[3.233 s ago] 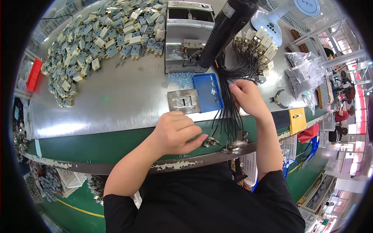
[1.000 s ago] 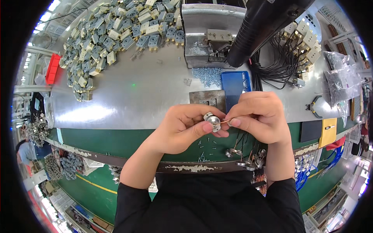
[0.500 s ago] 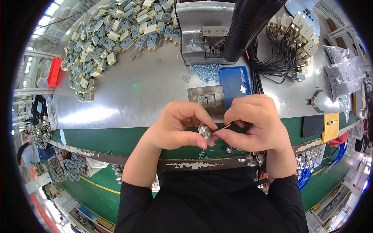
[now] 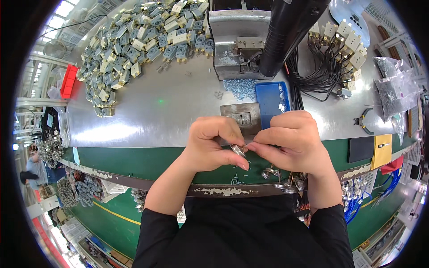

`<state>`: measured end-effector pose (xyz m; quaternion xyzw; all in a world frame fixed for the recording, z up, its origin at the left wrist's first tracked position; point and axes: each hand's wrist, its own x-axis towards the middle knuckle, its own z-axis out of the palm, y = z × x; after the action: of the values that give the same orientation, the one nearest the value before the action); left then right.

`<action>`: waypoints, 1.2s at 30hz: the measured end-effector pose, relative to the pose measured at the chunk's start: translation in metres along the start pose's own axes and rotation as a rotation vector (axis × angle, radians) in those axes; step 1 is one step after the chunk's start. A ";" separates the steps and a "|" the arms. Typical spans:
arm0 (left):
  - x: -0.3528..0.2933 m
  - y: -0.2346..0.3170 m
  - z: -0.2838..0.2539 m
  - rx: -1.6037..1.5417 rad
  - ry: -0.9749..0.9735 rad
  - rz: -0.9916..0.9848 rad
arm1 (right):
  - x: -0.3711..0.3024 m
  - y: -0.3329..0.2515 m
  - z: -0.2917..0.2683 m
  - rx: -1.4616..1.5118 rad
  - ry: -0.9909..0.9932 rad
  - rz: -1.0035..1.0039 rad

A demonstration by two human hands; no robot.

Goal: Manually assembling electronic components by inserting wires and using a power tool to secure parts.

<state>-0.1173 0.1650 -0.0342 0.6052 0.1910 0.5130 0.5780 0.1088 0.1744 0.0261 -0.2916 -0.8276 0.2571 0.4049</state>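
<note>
A small round metal disc part [image 4: 238,150] is pinched on its rim between the thumb and fingers of my left hand [image 4: 214,144], just above the green front strip of the bench. My right hand [image 4: 290,145] is closed in a pinch, thumb and fingertip meeting at the disc's right side. Whatever lies between those fingertips is too small and covered to make out. Below my right hand, several similar metal disc parts [image 4: 286,184] lie or hang at the bench's front edge. A slotted metal plate [image 4: 228,111] lies just beyond both hands.
A blue tray [image 4: 267,105] with small white parts sits beside a heap of screws [image 4: 241,88]. Behind stands a metal press [image 4: 225,49]. Grey-and-cream switch parts [image 4: 134,49] pile at far left; black cables [image 4: 313,73] and pliers [image 4: 364,121] lie right.
The disc has turned to show its edge more. My right fingertips have closed in to it, and the thin copper-coloured strip seen between them before is now hidden. The view has shifted slightly.
</note>
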 end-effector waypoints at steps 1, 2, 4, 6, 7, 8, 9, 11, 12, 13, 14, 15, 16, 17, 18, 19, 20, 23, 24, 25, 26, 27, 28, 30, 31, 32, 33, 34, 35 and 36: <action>0.000 0.000 0.000 0.008 0.013 0.013 | 0.000 0.000 0.000 -0.004 0.001 -0.002; -0.001 -0.001 0.000 0.008 0.012 0.017 | 0.000 0.001 0.002 -0.024 0.019 -0.033; -0.003 -0.001 0.000 0.234 0.076 0.077 | 0.001 0.003 0.003 -0.045 0.034 -0.072; -0.003 0.002 0.005 0.380 0.113 0.145 | 0.003 0.002 0.006 -0.187 0.071 -0.159; -0.002 0.004 0.007 0.523 0.148 0.205 | 0.003 0.002 0.007 -0.181 0.067 -0.174; -0.001 0.005 0.008 0.534 0.160 0.213 | 0.001 0.003 0.006 -0.222 0.083 -0.169; 0.001 0.006 0.009 0.497 0.151 0.194 | 0.001 0.002 0.006 -0.264 0.102 -0.162; 0.003 0.007 0.004 0.390 0.121 0.164 | 0.004 -0.001 0.009 -0.249 0.140 -0.144; 0.004 0.011 0.004 0.397 0.126 0.171 | 0.005 -0.002 0.009 -0.241 0.179 -0.113; 0.006 0.016 0.005 0.439 0.130 0.148 | 0.004 0.000 0.006 -0.272 0.139 -0.132; 0.008 0.019 0.005 0.480 0.134 0.124 | 0.005 0.001 0.007 -0.273 0.138 -0.141; 0.010 0.021 0.002 0.485 0.137 0.130 | 0.005 0.001 0.007 -0.269 0.112 -0.135; 0.012 0.022 -0.001 0.584 0.075 0.216 | 0.005 0.001 0.008 -0.266 0.087 -0.128; 0.014 0.023 -0.003 0.683 0.011 0.301 | 0.005 -0.001 0.007 -0.266 0.087 -0.134; 0.014 0.024 -0.004 0.688 0.015 0.305 | 0.006 -0.004 0.006 -0.188 0.053 -0.060; 0.013 0.023 -0.003 0.746 0.077 0.327 | 0.006 -0.007 0.004 -0.111 0.018 0.014; 0.012 0.022 -0.002 0.804 0.139 0.348 | 0.008 -0.010 0.002 -0.110 0.016 0.008; 0.013 0.015 -0.004 0.871 0.261 0.391 | 0.012 -0.015 0.002 0.181 -0.087 0.237; 0.013 0.012 -0.003 0.870 0.263 0.394 | 0.011 -0.011 0.004 0.209 -0.106 0.234; 0.012 0.008 -0.003 0.870 0.291 0.408 | 0.010 -0.008 0.004 0.237 -0.125 0.231; 0.012 0.006 -0.002 0.869 0.317 0.423 | 0.011 -0.008 0.002 0.235 -0.126 0.229; 0.012 0.006 -0.001 0.868 0.316 0.425 | 0.012 -0.006 0.000 0.241 -0.143 0.231; 0.011 0.005 0.000 0.863 0.316 0.412 | 0.012 -0.006 -0.001 0.247 -0.159 0.233; 0.011 0.008 0.003 0.852 0.311 0.400 | 0.009 -0.003 -0.002 0.241 -0.128 0.228; 0.011 0.014 0.005 0.748 0.268 0.175 | 0.007 -0.001 -0.002 0.236 -0.098 0.224; 0.012 0.018 0.006 0.639 0.220 -0.048 | 0.006 -0.003 -0.003 0.230 -0.093 0.229; 0.011 0.022 0.006 0.639 0.217 -0.047 | 0.007 -0.007 -0.003 0.242 -0.087 0.307; 0.010 0.025 0.005 0.432 0.139 -0.213 | 0.008 -0.010 -0.003 0.253 -0.080 0.385; 0.009 0.026 0.005 0.221 0.060 -0.374 | 0.007 -0.010 -0.003 0.250 -0.076 0.386; 0.006 0.026 0.002 0.223 0.059 -0.373 | 0.006 -0.008 -0.003 0.259 -0.053 0.352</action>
<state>-0.1220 0.1625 -0.0082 0.6043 0.3718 0.3902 0.5867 0.1061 0.1736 0.0364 -0.3704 -0.7344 0.4355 0.3658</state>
